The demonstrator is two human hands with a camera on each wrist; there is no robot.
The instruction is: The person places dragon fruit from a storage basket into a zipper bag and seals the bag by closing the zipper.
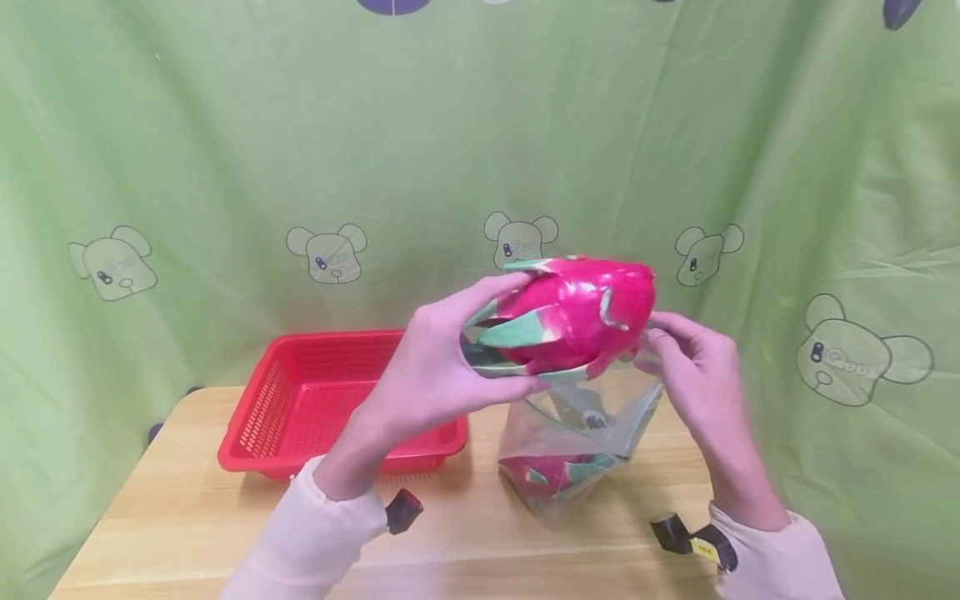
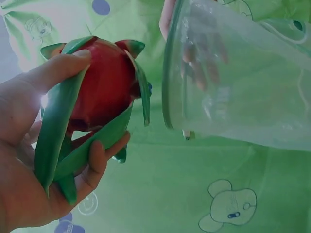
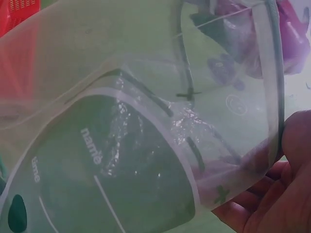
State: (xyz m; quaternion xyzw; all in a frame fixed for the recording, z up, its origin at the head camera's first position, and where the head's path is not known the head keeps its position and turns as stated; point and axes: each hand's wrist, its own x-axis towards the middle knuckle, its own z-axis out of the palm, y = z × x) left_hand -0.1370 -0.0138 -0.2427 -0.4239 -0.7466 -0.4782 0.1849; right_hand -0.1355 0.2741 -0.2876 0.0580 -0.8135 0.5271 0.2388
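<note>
My left hand [image 1: 442, 367] grips a pink dragon fruit [image 1: 573, 317] with green scales, held in the air just over the mouth of a clear zip bag [image 1: 581, 433]. In the left wrist view the fingers [image 2: 97, 160] curl round the dragon fruit [image 2: 104, 87] beside the bag's open rim [image 2: 170, 68]. My right hand [image 1: 693, 367] pinches the bag's upper edge and holds it open. The bag stands on the wooden table [image 1: 187, 517] with another dragon fruit [image 1: 555, 475] at its bottom. In the right wrist view the bag [image 3: 146, 126] fills the frame, my fingers [image 3: 277, 194] at its edge.
A red plastic basket [image 1: 330, 400] sits on the table at the left, behind my left forearm. A green cloth with bear prints [image 1: 225, 167] hangs behind the table. The table's front edge lies close to my sleeves.
</note>
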